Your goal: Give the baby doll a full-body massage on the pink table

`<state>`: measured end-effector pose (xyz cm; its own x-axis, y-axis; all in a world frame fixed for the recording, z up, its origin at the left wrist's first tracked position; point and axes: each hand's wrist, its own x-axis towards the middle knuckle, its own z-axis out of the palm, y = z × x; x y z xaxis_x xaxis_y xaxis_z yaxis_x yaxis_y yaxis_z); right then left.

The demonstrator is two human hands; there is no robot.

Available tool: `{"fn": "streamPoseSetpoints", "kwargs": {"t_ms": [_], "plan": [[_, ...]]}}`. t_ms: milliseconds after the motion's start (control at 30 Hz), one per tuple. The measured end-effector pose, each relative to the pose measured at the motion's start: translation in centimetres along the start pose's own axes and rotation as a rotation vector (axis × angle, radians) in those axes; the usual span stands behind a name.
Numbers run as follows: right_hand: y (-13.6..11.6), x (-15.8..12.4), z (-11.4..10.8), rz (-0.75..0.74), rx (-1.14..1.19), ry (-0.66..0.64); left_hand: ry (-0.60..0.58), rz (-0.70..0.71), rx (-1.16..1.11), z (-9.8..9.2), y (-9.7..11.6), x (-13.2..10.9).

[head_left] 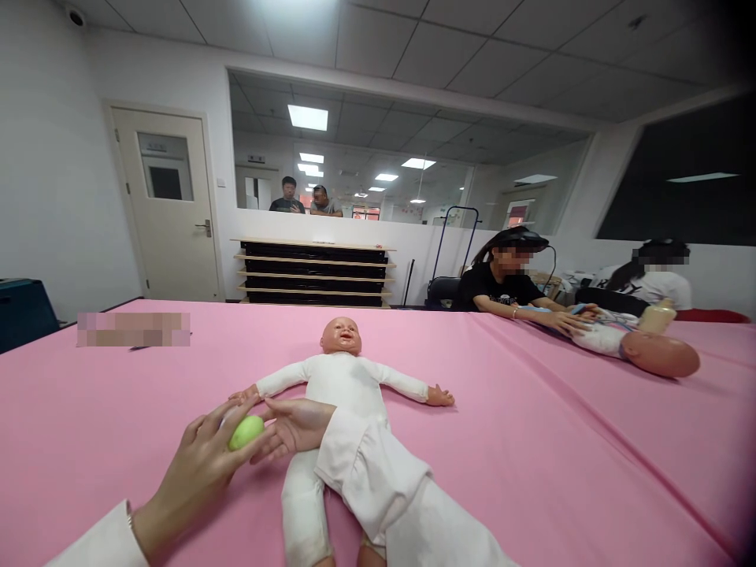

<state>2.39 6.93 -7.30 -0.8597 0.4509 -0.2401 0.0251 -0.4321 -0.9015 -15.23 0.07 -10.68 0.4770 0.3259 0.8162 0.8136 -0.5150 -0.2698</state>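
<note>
A baby doll (346, 386) with a white cloth body lies on its back on the pink-covered table (502, 472), head away from me and arms spread. Over its arm on the left side of the view, my left hand (204, 445) grips a small light green ball (246, 432) between thumb and fingers. My right hand (301, 425) reaches across the doll's lower body, palm turned up and fingers stretched toward the ball. Its fingertips are close to my left thumb; whether they touch the ball I cannot tell. My right sleeve hides part of the doll's legs.
At the right, a co-worker (508, 276) handles a second doll (655, 352) beside a yellowish bottle (657, 316). Another person (646, 276) sits behind. A blurred-out patch (133, 329) covers something at the table's far left. Stacked boards (316, 274) stand by the wall.
</note>
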Motion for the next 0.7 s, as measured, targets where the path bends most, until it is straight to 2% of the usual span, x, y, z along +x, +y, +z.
{"fn": "streamPoseSetpoints", "kwargs": {"t_ms": [100,233,300,333,400,467,533,600,700], "plan": [[0.0,-0.3,0.3,0.013,-0.018,0.009,0.016,0.033,0.003,0.0,0.0,0.0],[0.2,-0.6,0.7,-0.042,-0.038,0.068,-0.017,0.061,0.001,0.4,-1.0,-0.6],[0.2,-0.6,0.8,-0.066,-0.047,0.094,-0.002,0.028,-0.075,0.6,-1.3,-1.0],[0.2,-0.6,0.8,-0.076,-0.052,0.105,0.016,-0.037,-0.13,0.7,-1.4,-1.3],[0.2,-0.5,0.7,-0.091,-0.06,0.124,0.017,-0.279,-0.238,1.0,-1.5,-1.7],[0.2,-0.3,0.5,-0.1,-0.067,0.137,-0.068,-0.561,-0.328,1.3,-1.4,-2.0],[0.3,-0.1,0.2,-0.102,-0.073,0.144,-0.19,-0.739,-0.414,1.6,-1.3,-2.1],[0.5,0.2,-0.1,-0.097,-0.08,0.145,-0.259,-0.769,-0.483,1.8,-1.5,-2.0],[0.8,0.7,-0.6,-0.096,-0.096,0.141,-0.26,-0.711,-0.494,2.1,-2.1,-1.9]]}}
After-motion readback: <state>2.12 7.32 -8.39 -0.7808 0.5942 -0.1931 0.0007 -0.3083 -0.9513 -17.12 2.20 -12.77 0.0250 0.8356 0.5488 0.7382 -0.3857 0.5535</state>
